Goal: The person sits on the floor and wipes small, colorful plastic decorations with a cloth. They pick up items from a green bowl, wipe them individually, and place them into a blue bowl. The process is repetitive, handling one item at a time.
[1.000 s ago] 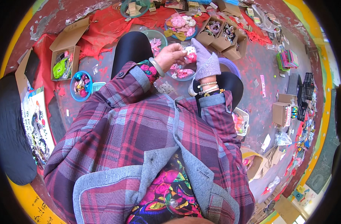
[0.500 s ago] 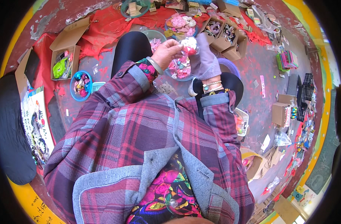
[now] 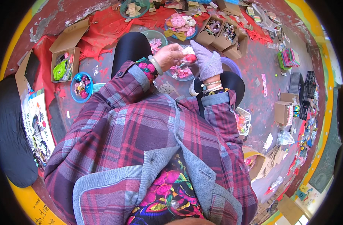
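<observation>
Between 2 black-clad knees (image 3: pixel 132 50), left grip (image 3: pixel 168 57) pinches 1 red-white packet (image 3: pixel 189 57); right grip (image 3: pixel 209 63) unclear.

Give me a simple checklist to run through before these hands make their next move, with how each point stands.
1. Left hand has hold of the red-and-white item: ok, pinched at its near side.
2. Right hand covered by the lilac glove: ok.
3. Right hand gripping the item: cannot tell; it is right beside it, but contact is unclear.
4. Pale bangle clear of the item: ok, it sits back at the left wrist.
5. Bowl of pink pieces fully visible: not ok, the hands partly cover it.
</observation>
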A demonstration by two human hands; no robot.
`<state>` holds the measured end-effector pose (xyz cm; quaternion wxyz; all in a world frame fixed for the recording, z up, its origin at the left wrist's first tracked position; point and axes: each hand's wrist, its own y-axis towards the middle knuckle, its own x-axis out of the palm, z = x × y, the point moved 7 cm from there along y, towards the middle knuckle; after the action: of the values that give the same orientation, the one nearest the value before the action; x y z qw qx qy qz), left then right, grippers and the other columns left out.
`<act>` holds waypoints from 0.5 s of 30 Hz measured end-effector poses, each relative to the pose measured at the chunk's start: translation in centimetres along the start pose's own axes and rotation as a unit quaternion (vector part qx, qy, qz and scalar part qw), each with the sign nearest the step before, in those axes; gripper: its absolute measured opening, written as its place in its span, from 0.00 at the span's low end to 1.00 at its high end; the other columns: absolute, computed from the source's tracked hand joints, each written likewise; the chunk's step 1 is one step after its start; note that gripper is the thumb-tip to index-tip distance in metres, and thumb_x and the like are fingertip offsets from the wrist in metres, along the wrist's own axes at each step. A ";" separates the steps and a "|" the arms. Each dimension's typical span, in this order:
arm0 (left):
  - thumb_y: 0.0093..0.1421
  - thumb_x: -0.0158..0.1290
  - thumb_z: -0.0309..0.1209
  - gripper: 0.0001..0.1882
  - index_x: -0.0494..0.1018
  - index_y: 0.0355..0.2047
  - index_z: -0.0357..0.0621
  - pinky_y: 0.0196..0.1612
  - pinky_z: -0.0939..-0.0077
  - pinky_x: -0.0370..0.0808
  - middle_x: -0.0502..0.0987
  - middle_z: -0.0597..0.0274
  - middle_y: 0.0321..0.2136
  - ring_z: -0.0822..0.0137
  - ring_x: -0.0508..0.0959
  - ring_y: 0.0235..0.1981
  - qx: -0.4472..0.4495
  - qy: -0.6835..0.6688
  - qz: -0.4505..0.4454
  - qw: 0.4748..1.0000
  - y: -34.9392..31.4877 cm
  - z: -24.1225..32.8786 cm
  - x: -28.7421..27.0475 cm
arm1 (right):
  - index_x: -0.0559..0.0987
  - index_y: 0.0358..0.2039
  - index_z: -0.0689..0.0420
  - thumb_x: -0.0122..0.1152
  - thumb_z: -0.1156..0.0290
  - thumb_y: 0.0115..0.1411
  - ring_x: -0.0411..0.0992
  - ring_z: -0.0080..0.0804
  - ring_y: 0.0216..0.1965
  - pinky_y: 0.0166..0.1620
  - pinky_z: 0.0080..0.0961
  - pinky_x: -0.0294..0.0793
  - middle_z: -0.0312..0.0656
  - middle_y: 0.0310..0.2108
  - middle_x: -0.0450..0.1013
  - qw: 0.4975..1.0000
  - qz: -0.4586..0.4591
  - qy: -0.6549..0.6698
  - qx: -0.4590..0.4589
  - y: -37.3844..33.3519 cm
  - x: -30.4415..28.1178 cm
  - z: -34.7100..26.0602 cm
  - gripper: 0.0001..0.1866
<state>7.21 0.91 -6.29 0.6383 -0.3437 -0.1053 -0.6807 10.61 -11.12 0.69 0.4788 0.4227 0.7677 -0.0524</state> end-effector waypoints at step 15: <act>0.57 0.50 0.24 0.08 0.66 0.37 0.41 0.43 0.73 0.74 0.73 0.60 0.37 0.65 0.75 0.38 0.060 -0.127 0.054 0.989 0.1 0.7 -0.7 | 0.63 0.47 0.57 0.54 0.72 0.52 0.71 0.44 0.25 0.29 0.35 0.68 0.46 0.21 0.69 0.985 0.070 0.157 0.035 0.8 2.5 2.1 0.21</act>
<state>7.50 1.86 -6.26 0.6749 -0.3935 -0.2079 -0.5887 12.18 -10.12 -2.08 0.3400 0.4949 0.7994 0.0214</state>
